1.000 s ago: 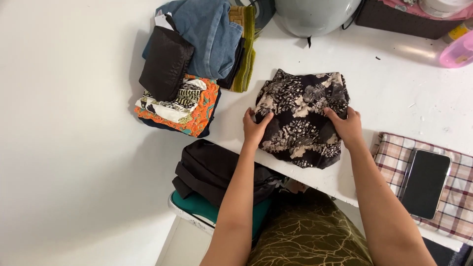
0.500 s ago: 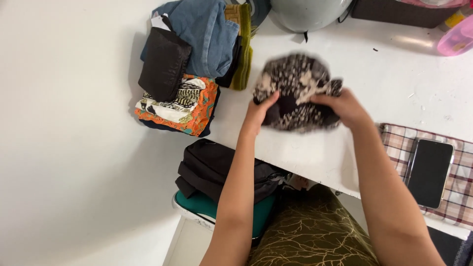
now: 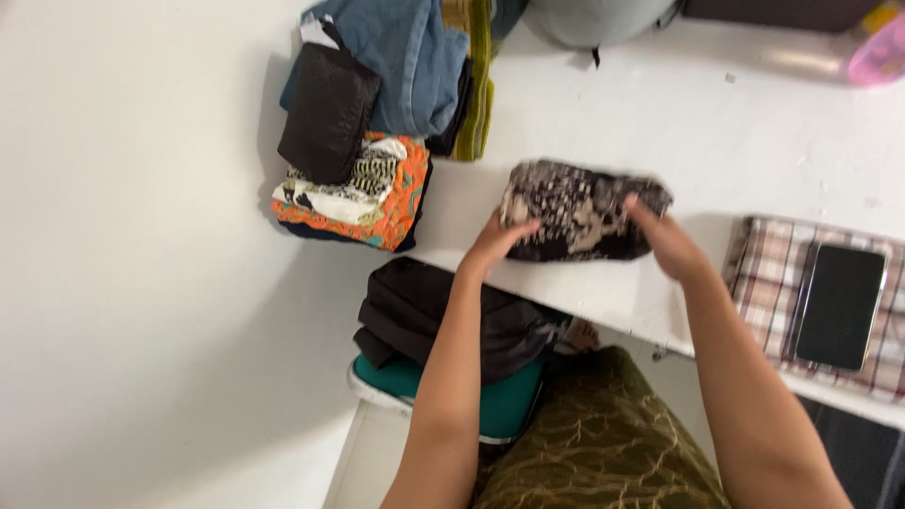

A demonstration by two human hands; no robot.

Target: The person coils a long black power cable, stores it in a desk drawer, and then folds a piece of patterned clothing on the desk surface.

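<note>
Floral black-and-cream garment (image 3: 577,210) lies folded into a short wide bundle on the white table (image 3: 716,132), near its front edge, between the two hands. Left hand (image 3: 502,240) presses on the bundle's left end, fingers flat on the cloth, thumb seemingly tucked at the lower edge; blurred, so the exact grip is hard to tell. Right hand (image 3: 662,240) sits on the right end, fingers extended and laid over the fabric, not fisted; it reads as pressing, not pinching. Both hands are apart, one at each end. To do this fold well, judging from the frame: keep both palms flat and level so the layers stay stacked, smooth outward from the middle to push air and wrinkles out, and square the right end, where a loose corner juts up. Avoid dragging the bundle toward the table edge, which is close. Stack of folded clothes (image 3: 363,184) with an orange-trimmed piece and a black pouch sits to the left, well apart; blue denim (image 3: 415,57) behind it. Plaid cloth (image 3: 764,273) with a dark phone (image 3: 837,306) lies to the right, near but not touching.
</note>
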